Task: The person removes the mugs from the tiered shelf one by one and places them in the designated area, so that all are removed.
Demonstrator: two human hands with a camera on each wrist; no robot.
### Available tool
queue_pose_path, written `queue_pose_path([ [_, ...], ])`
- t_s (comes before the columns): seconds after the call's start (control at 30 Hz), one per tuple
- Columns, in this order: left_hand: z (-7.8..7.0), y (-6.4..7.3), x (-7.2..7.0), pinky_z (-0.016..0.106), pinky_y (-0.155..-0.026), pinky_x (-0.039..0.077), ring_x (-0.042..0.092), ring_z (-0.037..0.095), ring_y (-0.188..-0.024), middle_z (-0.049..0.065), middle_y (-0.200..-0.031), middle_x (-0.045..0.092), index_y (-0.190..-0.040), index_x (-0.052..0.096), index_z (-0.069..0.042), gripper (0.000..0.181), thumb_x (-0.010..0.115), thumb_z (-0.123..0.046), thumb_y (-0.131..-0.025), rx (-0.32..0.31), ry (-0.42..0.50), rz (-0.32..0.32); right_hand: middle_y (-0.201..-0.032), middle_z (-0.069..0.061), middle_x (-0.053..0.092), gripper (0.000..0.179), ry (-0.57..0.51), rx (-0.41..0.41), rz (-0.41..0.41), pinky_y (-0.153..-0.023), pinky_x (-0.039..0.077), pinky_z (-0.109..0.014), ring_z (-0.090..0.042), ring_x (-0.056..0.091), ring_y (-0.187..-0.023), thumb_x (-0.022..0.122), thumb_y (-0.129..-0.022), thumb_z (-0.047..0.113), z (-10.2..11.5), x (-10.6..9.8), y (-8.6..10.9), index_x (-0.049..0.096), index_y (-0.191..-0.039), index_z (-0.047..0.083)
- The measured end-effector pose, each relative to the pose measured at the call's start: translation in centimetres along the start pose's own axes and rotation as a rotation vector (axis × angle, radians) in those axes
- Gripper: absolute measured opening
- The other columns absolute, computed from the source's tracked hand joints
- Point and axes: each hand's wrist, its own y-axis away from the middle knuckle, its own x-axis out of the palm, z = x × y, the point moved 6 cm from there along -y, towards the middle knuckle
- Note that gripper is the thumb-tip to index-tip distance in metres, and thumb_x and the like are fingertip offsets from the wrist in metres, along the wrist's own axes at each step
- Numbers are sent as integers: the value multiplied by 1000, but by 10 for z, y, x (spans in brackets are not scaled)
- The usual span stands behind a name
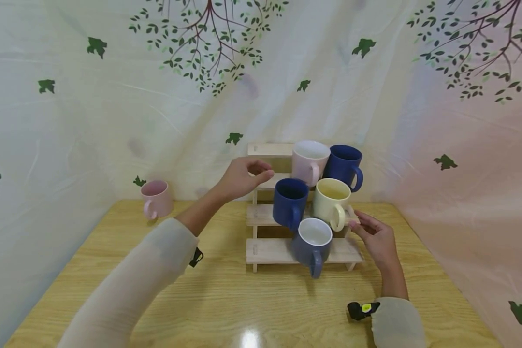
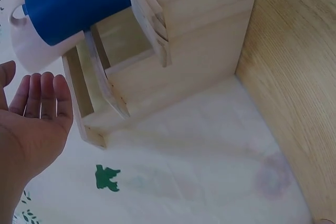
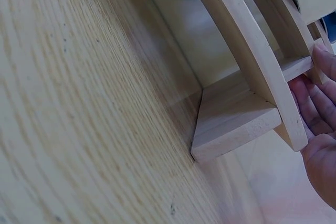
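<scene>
A stepped wooden rack [image 1: 267,250] bears several mugs. My right hand [image 1: 377,240] pinches the right end of its second step from the bottom; in the right wrist view the thumb lies above the board, the fingers below. My left hand [image 1: 245,178], fingers loosely bent and holding nothing, hovers by the rack's upper left. Nearest it are a pale pink mug [image 1: 303,162] and a blue mug [image 1: 287,205]. A cream mug [image 1: 328,205] stands right of that blue mug, another blue mug [image 1: 341,162] behind it. On the bottom step sits a grey-blue mug [image 1: 306,246], its handle toward me.
A separate pink mug [image 1: 158,200] stands at the table's back left. The wood-grain table [image 1: 200,304] meets a white curtain [image 1: 178,116] with leaf prints at the back and sides. The rack's left side panel [image 2: 205,40] shows in the left wrist view.
</scene>
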Motion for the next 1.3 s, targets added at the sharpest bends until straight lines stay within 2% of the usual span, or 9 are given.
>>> queue_pose_path([
  [0.33,-16,-9,18,32,-74,58,67,17,-88,0,-98,73,-112,74,-10,24,70,-30,-99,66,-9,44,-108,9,71,61,-6,23,1,-81,54,-10,1,68,-92,74,-94,41,-2,0,0,59,-144,10],
  [0.7,-39,-13,35,29,-77,58,67,16,-90,3,-100,74,-114,74,-7,25,71,-27,-98,104,-4,88,-111,7,71,63,0,38,5,-82,53,-9,2,68,-92,73,-93,42,-1,0,0,58,-145,10],
  [1.03,-56,-23,56,23,-79,57,67,16,-90,6,-101,73,-112,74,-3,21,72,-18,-98,189,17,116,-108,10,69,64,-22,35,9,-83,53,-9,0,70,-91,74,-93,43,-5,0,-3,58,-145,9],
  [1.3,-60,-30,68,21,-78,56,67,16,-88,7,-104,72,-111,73,-2,21,72,-19,-98,155,8,131,-112,9,70,65,-3,38,7,-83,53,-9,1,69,-93,73,-93,46,-6,1,-4,58,-145,11],
])
